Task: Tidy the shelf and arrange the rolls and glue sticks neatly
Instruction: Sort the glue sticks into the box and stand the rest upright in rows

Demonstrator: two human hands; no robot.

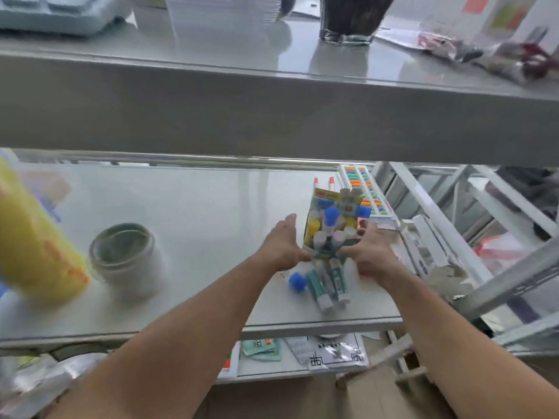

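far left on the middle shelf (187, 207) a yellow roll (33, 237) sits blurred at the edge, and just right of it a pale roll of tape (124, 255) lies flat, well apart from where i'm working. my left hand (281, 243) is spread, fingers loose, its palm coming against the left side of the glue stick box (329, 225). the box stands tilted near the right end of the shelf, packed with capped sticks, and a few loose glue sticks (328, 282) plus a blue cap (298, 281) lie spilled in front of it, near the shelf's front lip. my right hand (370, 252) is also spread, curling round the box's right side; whether it truly grips i cannot tell. further right lies a tray of coloured beads (367, 192). to do this well, i judge i should press both palms evenly, square the box upright, then gather the loose sticks before they roll off the edge.
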